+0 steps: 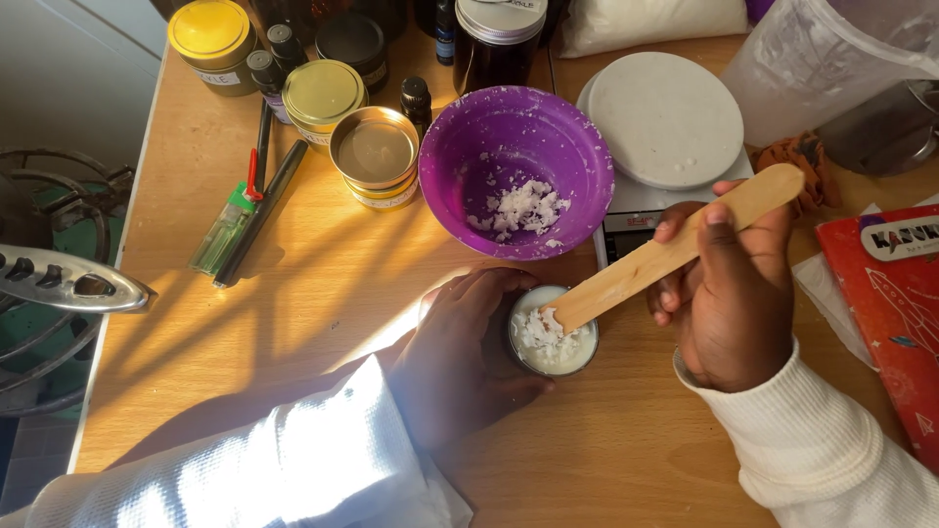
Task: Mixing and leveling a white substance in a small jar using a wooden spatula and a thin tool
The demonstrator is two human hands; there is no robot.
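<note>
1. Underneath everything runs the wooden table (293, 293), streaked with sunlight and shadow.
2. Next in size, a purple bowl (509, 166) stands near the table's middle, holding a small heap of white flakes (523, 207); just right of it sits a kitchen scale (665, 132) with a round white plate.
3. Along the far edge stand several gold tins (323, 93), one open tin (375, 152) touching the bowl's left side, with small dark bottles between them; a green lighter (227, 227) lies further left.
4. At the right edge lies a red booklet (895, 313).
5. The left hand (460, 357), in a white sleeve, is wrapped around a small dark jar (553, 337), which stands just in front of the bowl; the fingers curl round its left and near sides, clasping it.
6. The right hand (729, 298) is closed on a flat wooden stick (675, 249), pinched near its upper half.
7. The stick slants down to the left, its lower tip resting in the jar's white flaky filling, probably pressing it, though contact is hard to judge.
</note>
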